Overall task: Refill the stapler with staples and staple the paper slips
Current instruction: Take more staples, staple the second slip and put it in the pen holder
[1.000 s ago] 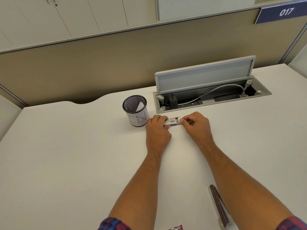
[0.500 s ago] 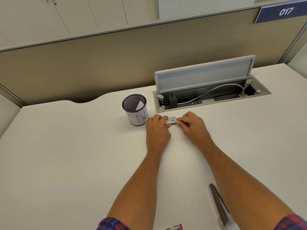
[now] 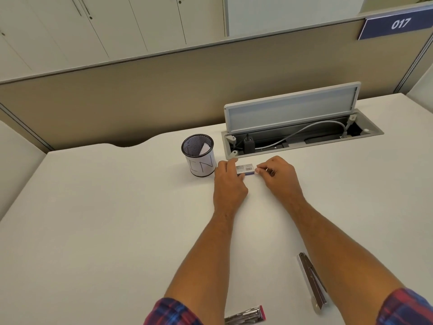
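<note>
Fingers [image 3: 235, 165] of both hands clamped on staple box [image 3: 245, 169] ends, box between.

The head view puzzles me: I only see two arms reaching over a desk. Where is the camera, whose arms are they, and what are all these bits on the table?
There is no machine here. A person wears a camera on the head, looking forward and down, so you see their own two arms from above.

The left hand and right hand both hold a small staple box low over the white desk; the left steadies one end, the right pinches the other.

Beside the left hand stands a mesh cup with a paper label and a slip inside. Behind the hands, a cable hatch stands open. Near the right forearm lies an opened metal stapler, partly hidden by the arm. At the bottom edge lies another metal piece with a pink end; too little shows to name it.
</note>
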The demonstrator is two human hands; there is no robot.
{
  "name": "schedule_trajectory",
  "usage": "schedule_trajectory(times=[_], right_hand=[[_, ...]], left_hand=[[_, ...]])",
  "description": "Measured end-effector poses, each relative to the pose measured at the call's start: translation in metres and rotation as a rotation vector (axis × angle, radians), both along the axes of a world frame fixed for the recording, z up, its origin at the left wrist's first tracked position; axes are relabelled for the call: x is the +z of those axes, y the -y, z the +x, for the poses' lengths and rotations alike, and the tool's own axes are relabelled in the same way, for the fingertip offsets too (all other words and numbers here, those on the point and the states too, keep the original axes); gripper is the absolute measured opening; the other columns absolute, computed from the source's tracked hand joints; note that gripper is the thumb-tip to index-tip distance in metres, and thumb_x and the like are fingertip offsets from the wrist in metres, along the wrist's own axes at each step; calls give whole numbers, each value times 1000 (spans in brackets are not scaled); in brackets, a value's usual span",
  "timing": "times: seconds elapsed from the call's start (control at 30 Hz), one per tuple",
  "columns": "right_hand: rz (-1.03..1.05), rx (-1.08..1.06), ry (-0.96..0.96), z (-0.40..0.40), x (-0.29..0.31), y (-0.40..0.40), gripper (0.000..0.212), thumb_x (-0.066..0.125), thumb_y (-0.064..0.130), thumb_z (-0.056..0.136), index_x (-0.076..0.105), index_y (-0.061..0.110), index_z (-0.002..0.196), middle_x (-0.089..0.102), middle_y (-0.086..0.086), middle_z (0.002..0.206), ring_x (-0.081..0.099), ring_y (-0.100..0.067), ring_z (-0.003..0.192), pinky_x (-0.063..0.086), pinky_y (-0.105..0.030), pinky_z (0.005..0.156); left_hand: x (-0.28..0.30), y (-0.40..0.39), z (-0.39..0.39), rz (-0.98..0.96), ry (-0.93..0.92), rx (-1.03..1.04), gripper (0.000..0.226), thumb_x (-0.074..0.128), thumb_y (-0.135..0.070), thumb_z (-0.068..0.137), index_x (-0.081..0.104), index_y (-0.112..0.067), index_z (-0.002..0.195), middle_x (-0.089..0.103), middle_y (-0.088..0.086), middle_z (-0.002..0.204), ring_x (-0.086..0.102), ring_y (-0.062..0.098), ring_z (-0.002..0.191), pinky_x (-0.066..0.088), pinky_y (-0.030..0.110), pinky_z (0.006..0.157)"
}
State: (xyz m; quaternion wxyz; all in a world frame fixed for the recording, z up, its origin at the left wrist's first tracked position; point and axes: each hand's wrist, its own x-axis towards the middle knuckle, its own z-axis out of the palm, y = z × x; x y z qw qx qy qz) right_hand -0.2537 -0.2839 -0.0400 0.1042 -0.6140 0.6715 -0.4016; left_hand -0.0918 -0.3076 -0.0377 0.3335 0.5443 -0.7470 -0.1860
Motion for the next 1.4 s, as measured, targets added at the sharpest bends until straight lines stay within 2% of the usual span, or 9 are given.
schedule_trajectory(times=[0.27, 0.43, 0.7, 0.9, 1.0, 1.13, 1.23, 1.3, 1.4], right_hand=[[-133, 69, -54, 21, 13, -43, 11, 78, 6, 87, 78, -1, 96, 72, -13, 94, 68, -26, 80, 59, -35, 72], [-164, 157, -72, 47, 27, -74, 15, 79, 2, 85, 77, -1, 99, 72, -13, 98, 69, -26, 83, 57, -31, 76], [-121, 211, -75, 75, 50, -154, 18, 79, 2, 85, 77, 2, 103, 71, -10, 98, 70, -24, 83, 61, -37, 74], [-75, 250, -91, 81, 59, -207, 14, 76, 1, 88, 78, 5, 101, 72, -7, 93, 69, -23, 77, 57, -32, 70], [-39, 241, -33, 82, 62, -228, 9, 76, 4, 89, 79, 7, 97, 75, -3, 91, 65, -14, 75, 56, -32, 73], [20, 208, 86, 85, 63, -245, 12, 77, 2, 87, 79, 6, 98, 76, -3, 91, 69, -17, 78, 54, -24, 77], [86, 224, 122, 92, 59, -255, 14, 74, -3, 87, 77, 7, 96, 76, -1, 89, 69, -15, 78, 50, -15, 76], [134, 232, 171, 98, 55, -260, 15, 72, -4, 87, 75, 9, 93, 74, 2, 86, 69, -14, 78, 54, -22, 75], [147, 247, 214, 104, 49, -265, 12, 72, 1, 88, 72, 11, 94, 72, 5, 81, 68, -12, 76, 56, -23, 74]], left_hand=[[18, -36, 29, -98, 266, -91, 36, 52, -13, 96, 57, -7, 131, 59, 11, 121, 54, 33, 105, 49, 43, 88], [39, -68, 48, -109, 324, -127, 33, 55, -20, 95, 62, -11, 126, 65, 6, 118, 56, 30, 102, 49, 42, 84], [77, -129, 86, -130, 359, -164, 32, 58, -13, 93, 64, -12, 124, 69, 4, 114, 61, 29, 99, 51, 40, 80], [87, -173, 117, -135, 443, -221, 32, 55, -10, 91, 66, -13, 121, 71, 5, 112, 64, 33, 95, 50, 42, 77], [85, -196, 131, -146, 435, -232, 30, 46, -20, 95, 67, -13, 116, 72, 6, 107, 63, 33, 92, 48, 43, 77], [76, -226, 157, -159, 409, -291, 53, 30, -47, 99, 66, -13, 115, 70, 5, 101, 62, 31, 89, 46, 44, 76], [61, -244, 173, -154, 433, -303, 62, 39, -65, 92, 65, -13, 115, 67, 4, 100, 60, 28, 87, 45, 41, 74], [54, -253, 178, -129, 460, -290, 64, 48, -71, 86, 65, -14, 112, 66, 2, 99, 58, 25, 86, 45, 39, 73], [45, -264, 179, -80, 550, -307, 55, 59, -62, 83, 65, -16, 111, 65, 0, 98, 58, 24, 87, 45, 36, 73]])
